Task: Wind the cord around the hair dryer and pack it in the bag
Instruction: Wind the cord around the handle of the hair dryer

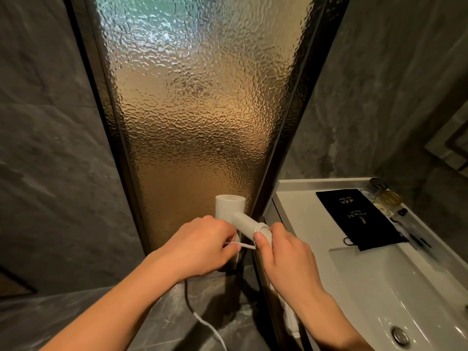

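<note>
In the head view, my right hand [281, 252] is wrapped around the handle of the white hair dryer [236, 214], held in front of the textured glass door [192, 110]. My left hand [202, 245] pinches the white cord [243, 246], which seems to trail toward the floor. The black bag [359, 219] lies flat on the counter [304, 216], by the sink's [395, 295] far edge.

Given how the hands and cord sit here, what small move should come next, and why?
Probably another loop: the left hand pinches the white cord beside the hair dryer handle gripped by the right hand, while slack hangs toward the floor and the black bag lies flat by the sink.
</note>
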The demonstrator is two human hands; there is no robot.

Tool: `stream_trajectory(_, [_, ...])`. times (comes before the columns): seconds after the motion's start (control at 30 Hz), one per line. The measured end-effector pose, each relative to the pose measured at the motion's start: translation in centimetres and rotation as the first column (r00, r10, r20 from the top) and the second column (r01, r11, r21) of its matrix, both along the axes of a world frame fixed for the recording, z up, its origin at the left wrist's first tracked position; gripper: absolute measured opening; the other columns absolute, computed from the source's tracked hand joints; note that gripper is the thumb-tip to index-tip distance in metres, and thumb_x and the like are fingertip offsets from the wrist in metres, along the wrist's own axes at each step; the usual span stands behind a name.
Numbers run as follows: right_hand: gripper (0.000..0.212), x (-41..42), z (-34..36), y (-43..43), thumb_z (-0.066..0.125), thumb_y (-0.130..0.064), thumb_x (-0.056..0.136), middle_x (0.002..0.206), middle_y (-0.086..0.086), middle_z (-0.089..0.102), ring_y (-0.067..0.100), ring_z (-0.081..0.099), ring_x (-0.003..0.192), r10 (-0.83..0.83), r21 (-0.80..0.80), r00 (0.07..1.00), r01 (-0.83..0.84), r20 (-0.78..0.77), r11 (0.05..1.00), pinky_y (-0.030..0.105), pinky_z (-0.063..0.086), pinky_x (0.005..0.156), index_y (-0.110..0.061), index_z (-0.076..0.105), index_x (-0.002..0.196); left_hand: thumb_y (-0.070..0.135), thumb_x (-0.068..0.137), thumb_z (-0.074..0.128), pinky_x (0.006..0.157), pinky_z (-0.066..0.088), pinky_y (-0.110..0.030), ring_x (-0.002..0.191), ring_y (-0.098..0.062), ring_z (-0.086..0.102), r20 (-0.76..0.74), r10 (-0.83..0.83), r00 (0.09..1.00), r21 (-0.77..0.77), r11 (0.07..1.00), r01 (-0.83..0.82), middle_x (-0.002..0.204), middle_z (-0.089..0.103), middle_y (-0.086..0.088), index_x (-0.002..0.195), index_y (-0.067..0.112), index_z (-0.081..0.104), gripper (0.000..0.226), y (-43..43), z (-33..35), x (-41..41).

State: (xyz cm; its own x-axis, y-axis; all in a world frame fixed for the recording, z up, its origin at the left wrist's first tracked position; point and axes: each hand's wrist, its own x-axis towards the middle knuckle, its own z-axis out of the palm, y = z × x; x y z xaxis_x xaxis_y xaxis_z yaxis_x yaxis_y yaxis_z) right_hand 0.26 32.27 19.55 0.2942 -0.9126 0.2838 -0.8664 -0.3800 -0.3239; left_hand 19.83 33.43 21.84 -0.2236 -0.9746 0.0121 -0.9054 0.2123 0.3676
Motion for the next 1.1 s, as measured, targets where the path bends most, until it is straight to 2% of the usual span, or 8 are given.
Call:
stream_trajectory(0.2, [0.025, -1.1, 1.7, -0.4, 0.035, -0.053, 0.101, 0.083, -0.01, 0.053, 0.012, 0.044, 0.063, 0.026, 0.03, 0.993, -0.023, -0.113, 0.999, 0.02, 0.023, 0.046, -0.029, 0.039, 0.095, 0.072, 0.081, 0.053, 0.052, 0.037, -0.031, 0.065, -0.017, 0.053, 0.145, 0.102, 0.984, -0.162, 0.984, -0.078, 0.062, 0.052, 0.007, 0.059, 0.025, 0.043, 0.053, -0.3, 3.1, 0.0])
stream_trajectory(0.37, [0.032, -2.7, 2.4, -1.6, 0.037, -0.055, 0.1, 0.078, -0.01, 0.058, 0.017, 0.058, 0.068, 0.084, 0.082, 0.987, -0.073, -0.14, 0.994, 0.035, 0.045, 0.058, -0.027, 0.05, 0.096, 0.064, 0.084, 0.056, 0.056, 0.042, -0.032, 0.072, -0.014, 0.057, 0.12, -0.061, 0.991, -0.214, 0.973, 0.085, 0.072, 0.058, 0.012, 0.073, 0.029, 0.049, 0.037, -2.3, 5.1, 1.8])
stream_trajectory(0.47, [0.033, -3.3, 2.6, -2.4, 0.043, -0.057, 0.098, 0.074, -0.01, 0.061, 0.015, 0.06, 0.069, 0.175, 0.206, 0.982, -0.157, -0.074, 0.966, 0.043, 0.049, 0.063, -0.026, 0.056, 0.093, 0.064, 0.08, 0.063, 0.056, 0.045, -0.034, 0.071, -0.012, 0.056, 0.104, -0.164, 0.981, -0.222, 0.957, 0.184, 0.071, 0.059, 0.01, 0.071, 0.026, 0.051, 0.04, -4.7, 5.3, 2.1])
stream_trajectory(0.57, [0.031, -4.3, 2.4, -3.0, 0.051, -0.056, 0.094, 0.073, -0.008, 0.065, 0.007, 0.058, 0.065, 0.249, 0.382, 0.951, -0.303, 0.185, 0.873, 0.04, 0.048, 0.062, -0.028, 0.062, 0.087, 0.057, 0.069, 0.079, 0.053, 0.041, -0.029, 0.055, -0.004, 0.048, -0.147, -0.21, 0.967, -0.157, 0.97, 0.187, 0.056, 0.055, 0.008, 0.06, 0.024, 0.054, 0.042, -7.0, 5.3, 2.6])
stream_trajectory(0.73, [0.035, -4.9, 2.5, -2.6, 0.058, -0.045, 0.092, 0.075, -0.011, 0.065, 0.003, 0.059, 0.069, 0.259, 0.379, 0.738, -0.574, 0.623, 0.726, 0.02, 0.046, 0.066, -0.011, 0.068, 0.09, 0.037, 0.07, 0.086, 0.054, 0.033, -0.021, 0.054, -0.002, 0.042, -0.521, -0.196, 0.831, 0.012, 0.971, 0.237, 0.053, 0.052, 0.013, 0.062, 0.02, 0.065, 0.028, -9.9, 2.1, 3.4])
stream_trajectory(0.87, [0.058, -4.1, 2.3, -2.1, 0.071, -0.052, 0.085, 0.07, 0.005, 0.064, 0.008, 0.057, 0.052, 0.013, 0.298, 0.403, -0.698, 0.915, 0.651, 0.014, 0.043, 0.044, 0.004, 0.062, 0.099, 0.049, 0.067, 0.073, 0.051, 0.037, -0.012, 0.049, 0.003, 0.049, -0.676, -0.103, 0.73, 0.074, 0.976, 0.206, 0.05, 0.059, 0.018, 0.067, 0.014, 0.067, 0.036, -10.7, -2.7, 2.2])
stream_trajectory(1.0, [0.056, -3.2, 2.2, -2.5, 0.077, -0.054, 0.078, 0.068, 0.012, 0.058, 0.008, 0.043, 0.045, -0.171, 0.217, 0.133, -0.615, 0.976, 0.758, 0.016, 0.032, 0.038, -0.004, 0.068, 0.104, 0.052, 0.088, 0.062, 0.046, 0.037, -0.015, 0.045, -0.001, 0.044, -0.82, 0.044, 0.571, 0.129, 0.986, 0.11, 0.051, 0.057, 0.011, 0.076, 0.009, 0.065, 0.044, -8.0, -6.6, 0.4])
stream_trajectory(1.1, [0.041, -2.6, 2.1, -3.2, 0.065, -0.05, 0.086, 0.064, 0.009, 0.056, 0.008, 0.045, 0.044, -0.168, 0.194, 0.101, -0.389, 0.981, 0.9, 0.016, 0.035, 0.038, -0.011, 0.068, 0.095, 0.038, 0.101, 0.048, 0.057, 0.037, -0.01, 0.054, 0.003, 0.052, -0.721, 0.069, 0.69, 0.145, 0.988, 0.053, 0.057, 0.06, 0.021, 0.078, 0.016, 0.071, 0.04, -4.9, -6.6, -1.2])
